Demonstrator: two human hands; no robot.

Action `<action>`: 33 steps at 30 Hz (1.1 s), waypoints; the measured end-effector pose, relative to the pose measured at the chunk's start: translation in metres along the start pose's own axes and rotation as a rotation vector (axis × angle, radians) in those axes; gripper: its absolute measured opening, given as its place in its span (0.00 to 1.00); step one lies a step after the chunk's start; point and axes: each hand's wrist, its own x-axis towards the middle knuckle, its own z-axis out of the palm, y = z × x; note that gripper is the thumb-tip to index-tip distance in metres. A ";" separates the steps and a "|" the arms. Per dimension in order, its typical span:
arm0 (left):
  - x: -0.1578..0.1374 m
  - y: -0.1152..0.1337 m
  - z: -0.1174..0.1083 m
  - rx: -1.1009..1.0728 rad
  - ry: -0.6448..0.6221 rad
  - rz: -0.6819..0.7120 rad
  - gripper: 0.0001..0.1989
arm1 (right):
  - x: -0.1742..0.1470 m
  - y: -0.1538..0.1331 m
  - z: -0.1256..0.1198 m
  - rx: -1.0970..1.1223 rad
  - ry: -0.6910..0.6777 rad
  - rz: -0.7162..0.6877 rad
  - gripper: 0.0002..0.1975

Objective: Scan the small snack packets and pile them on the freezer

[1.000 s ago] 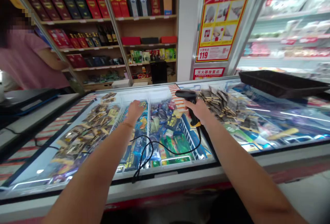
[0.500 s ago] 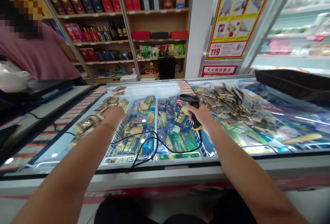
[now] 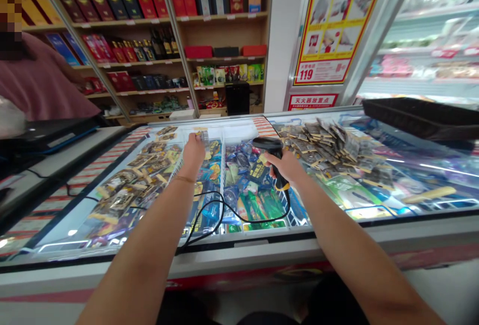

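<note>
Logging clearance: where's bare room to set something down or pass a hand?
The front ledge looks bare right of the cable, as does the pale patch between striped border and left brown packets. A hand might pass between the left hand and the scanner in the right hand. Crowded: the wire baskets and right brown packets.

Cool, bright light fills the freezer [image 3: 262, 252], with white glare streaks across its right glass. The fridge [image 3: 437, 30] glows, washed out and blurred. The packet [image 3: 203, 137] is smeared, the scanner [image 3: 277, 175] clearer. Shadow darkens the bottom; edges stretch and lean
</note>
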 end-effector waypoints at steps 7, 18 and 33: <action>-0.025 0.028 0.055 -0.863 -0.179 -0.301 0.07 | -0.004 0.002 0.002 -0.084 -0.069 -0.048 0.14; -0.045 0.021 0.066 -0.800 -0.285 -0.221 0.14 | -0.010 0.002 0.006 -0.123 -0.084 -0.046 0.14; -0.044 0.018 0.056 -0.433 -0.721 -0.136 0.20 | -0.012 -0.005 0.005 -0.045 -0.043 -0.029 0.14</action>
